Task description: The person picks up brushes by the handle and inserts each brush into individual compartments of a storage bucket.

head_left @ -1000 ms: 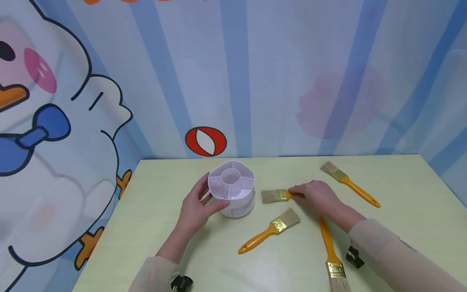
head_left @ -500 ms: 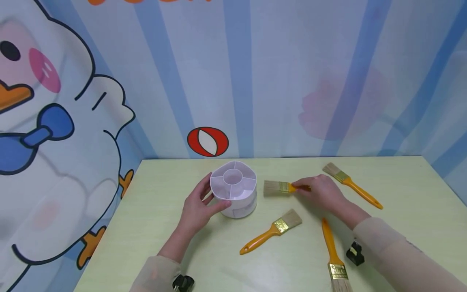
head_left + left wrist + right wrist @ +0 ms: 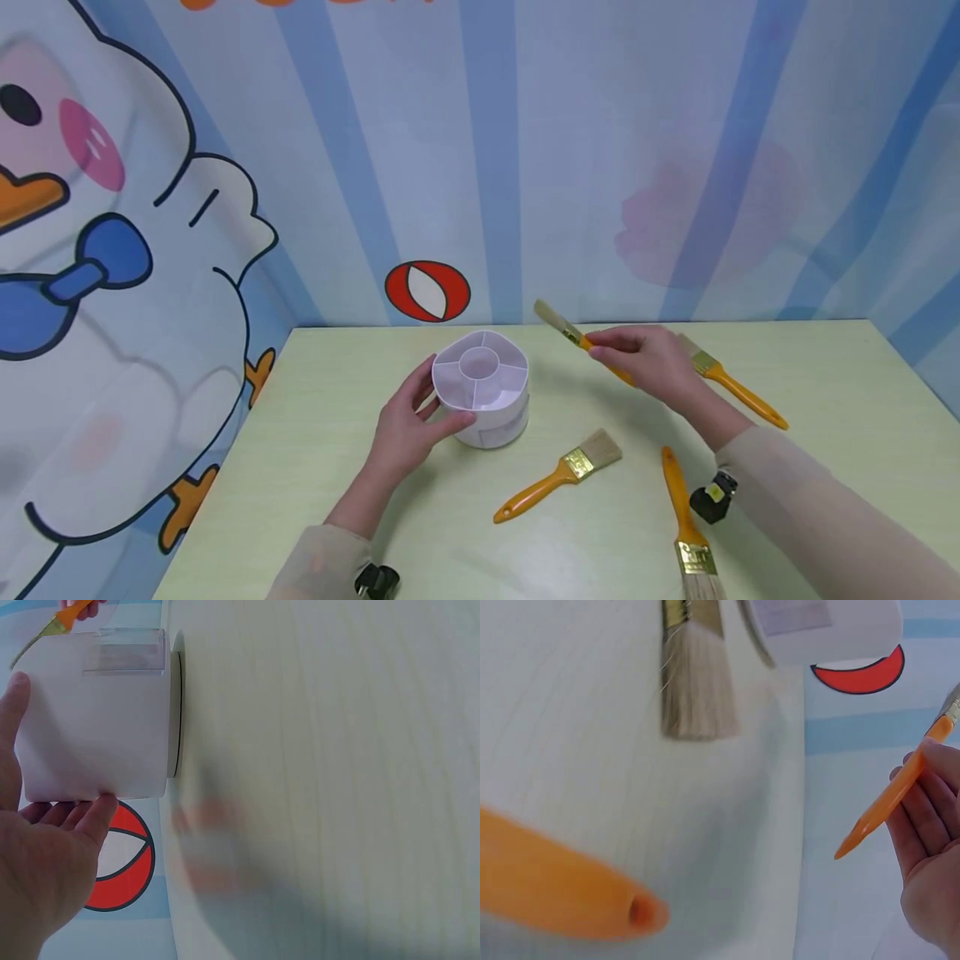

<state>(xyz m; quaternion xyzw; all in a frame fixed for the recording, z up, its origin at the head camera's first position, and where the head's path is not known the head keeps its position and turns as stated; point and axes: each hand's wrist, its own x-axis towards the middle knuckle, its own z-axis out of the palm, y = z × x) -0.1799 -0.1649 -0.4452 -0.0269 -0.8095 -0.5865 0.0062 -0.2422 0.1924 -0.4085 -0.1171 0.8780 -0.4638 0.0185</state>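
Left hand (image 3: 402, 433): fingers and thumb gripping the caddy (image 3: 491, 421), upright on the desk (image 3: 300, 425) | right hand (image 3: 647, 358): fingers pinching a brush (image 3: 573, 334) by its handle, above the desk | brush: bristles (image 3: 552, 315) tilted up beyond the fingers, right of the caddy, apart.

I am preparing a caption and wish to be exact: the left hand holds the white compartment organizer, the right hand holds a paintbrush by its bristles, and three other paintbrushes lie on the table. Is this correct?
Not quite: the head view shows the right hand holding the paintbrush by its orange handle, not its bristles. The rest of your statement stands.
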